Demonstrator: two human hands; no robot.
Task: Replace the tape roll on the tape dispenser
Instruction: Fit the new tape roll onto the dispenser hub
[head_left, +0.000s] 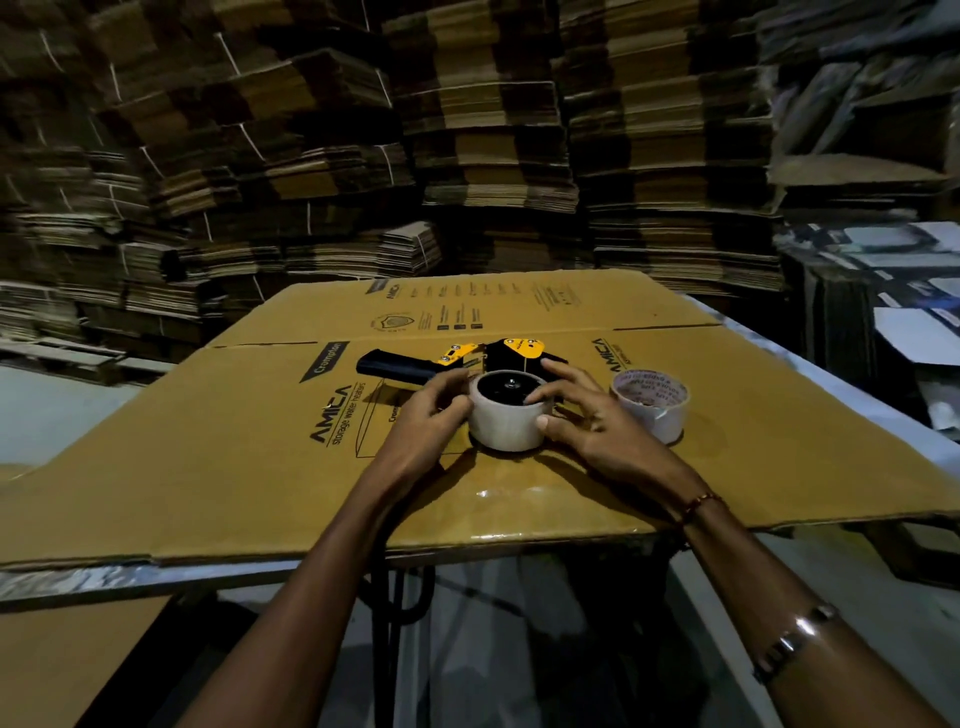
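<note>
Both hands on the tape roll seated on the dispenser

Nearest, the left hand (434, 410) cups the left side of the tape roll (506, 418) and the right hand (582, 410) grips its right side, fingers curled over the rim; the roll sits on the hub of the black-and-yellow tape dispenser (467, 361), which lies flat on the flattened cardboard box (208, 467). Just right stands a second roll (652, 408), possibly nearly spent. Behind rise stacks of flattened cartons (467, 156)
</note>
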